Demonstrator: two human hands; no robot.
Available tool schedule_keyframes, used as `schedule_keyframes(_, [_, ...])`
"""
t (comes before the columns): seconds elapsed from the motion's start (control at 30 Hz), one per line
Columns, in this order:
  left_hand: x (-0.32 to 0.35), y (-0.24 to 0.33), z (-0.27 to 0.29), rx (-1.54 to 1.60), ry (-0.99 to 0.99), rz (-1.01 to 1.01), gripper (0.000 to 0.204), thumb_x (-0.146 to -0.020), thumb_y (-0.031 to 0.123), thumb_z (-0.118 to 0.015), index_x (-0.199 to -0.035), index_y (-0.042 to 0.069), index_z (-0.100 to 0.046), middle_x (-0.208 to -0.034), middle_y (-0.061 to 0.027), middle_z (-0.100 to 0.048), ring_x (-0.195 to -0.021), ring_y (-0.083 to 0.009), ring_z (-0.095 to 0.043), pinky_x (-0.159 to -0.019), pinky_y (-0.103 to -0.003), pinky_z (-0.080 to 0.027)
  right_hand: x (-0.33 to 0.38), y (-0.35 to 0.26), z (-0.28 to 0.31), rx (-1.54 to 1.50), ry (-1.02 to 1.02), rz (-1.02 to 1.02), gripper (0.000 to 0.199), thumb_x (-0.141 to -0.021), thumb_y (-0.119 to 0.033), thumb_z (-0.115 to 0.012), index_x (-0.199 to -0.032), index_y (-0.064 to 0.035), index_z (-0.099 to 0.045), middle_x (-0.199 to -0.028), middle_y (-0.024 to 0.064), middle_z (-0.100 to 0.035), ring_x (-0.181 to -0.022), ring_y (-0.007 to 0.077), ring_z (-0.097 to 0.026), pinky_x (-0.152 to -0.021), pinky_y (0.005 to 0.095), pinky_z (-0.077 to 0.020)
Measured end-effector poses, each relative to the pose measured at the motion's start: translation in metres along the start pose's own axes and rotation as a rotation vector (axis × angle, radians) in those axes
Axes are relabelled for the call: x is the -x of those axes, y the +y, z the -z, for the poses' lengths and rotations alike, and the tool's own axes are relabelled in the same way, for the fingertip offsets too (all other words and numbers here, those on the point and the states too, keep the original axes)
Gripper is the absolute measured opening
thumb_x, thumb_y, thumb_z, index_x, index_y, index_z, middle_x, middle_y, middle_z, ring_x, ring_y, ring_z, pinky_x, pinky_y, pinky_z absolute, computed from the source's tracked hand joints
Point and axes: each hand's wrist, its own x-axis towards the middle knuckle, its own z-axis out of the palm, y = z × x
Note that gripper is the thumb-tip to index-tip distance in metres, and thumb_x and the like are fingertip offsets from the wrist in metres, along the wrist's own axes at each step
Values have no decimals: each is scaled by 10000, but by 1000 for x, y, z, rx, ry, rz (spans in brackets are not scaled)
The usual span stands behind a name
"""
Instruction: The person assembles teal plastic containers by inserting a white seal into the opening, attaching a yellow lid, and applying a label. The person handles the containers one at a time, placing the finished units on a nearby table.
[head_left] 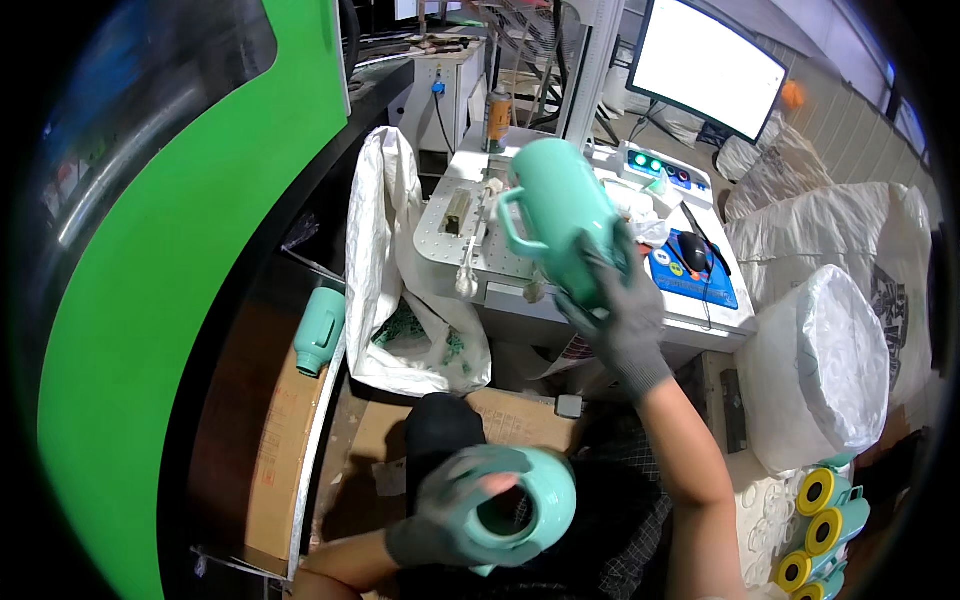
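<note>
My right hand (628, 325), in a grey glove, is closed around the lower end of a teal plastic jug (563, 195) with a side handle. It holds this jug tilted above the front of the white workbench (500, 262). Low over my lap, my left hand (440, 515), gloved too, grips a second teal jug (555, 500). That one's round open mouth faces up toward me, and its inside looks dark. My left fingers are slightly blurred at the rim.
Left of the bench stands a white woven sack (385, 250) with green scraps inside. Another teal jug (320, 325) lies on cardboard by the green machine (200, 200). A monitor (708, 65) and mouse (692, 250) are at right, with a lined bin (815, 370) and several yellow-ended jugs (838, 525).
</note>
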Motion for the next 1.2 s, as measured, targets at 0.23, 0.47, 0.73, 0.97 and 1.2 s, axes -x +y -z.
schedule_keyframes(0.23, [5,0,-30,-49,-85,37,839,-722,318,-955,-1400,49,-541,-1287,-162,-655,-1113,-328,-672,-956,-462,-533,-73,-27,-114,276,-314,54,748,-873,-410,-750,-1551,-367,-438,-1656,197,-329,-965,304,-715,-785,469,-604])
schedule_keyframes(0.47, [1,1,-22,-148,-172,48,795,-730,316,-945,-1378,69,-556,-1294,-164,-654,-1137,-353,-651,-960,-471,-526,-85,-42,-130,350,-382,34,730,-936,-241,-675,-1593,-309,-364,-1651,230,-331,-882,328,-738,-710,467,-626])
schedule_keyframes(0.73, [14,-9,-25,-205,-147,128,776,-734,378,-884,-1323,18,-529,-1231,-137,-576,-1100,-272,-609,-941,-429,-522,-9,-61,-137,583,202,22,626,-926,-301,-664,-1489,-79,-503,-1331,221,-606,-1119,364,-623,-965,540,-477])
schedule_keyframes(0.97, [-2,-23,-38,56,-240,309,858,-738,325,-823,-1450,3,-468,-1346,-153,-545,-1250,-279,-546,-1086,-415,-435,246,8,68,-43,60,-312,662,-866,-314,-769,-1455,-112,-543,-1456,201,-532,-1236,372,-590,-1030,495,-491])
schedule_keyframes(1.2, [-23,-53,-38,86,-298,351,888,-838,342,-772,-1551,-7,-375,-1472,-153,-496,-1340,-281,-495,-1152,-431,-386,430,19,279,465,253,-973,555,-894,-208,-743,-1406,-67,-581,-1341,240,-626,-1229,419,-604,-1061,484,-483])
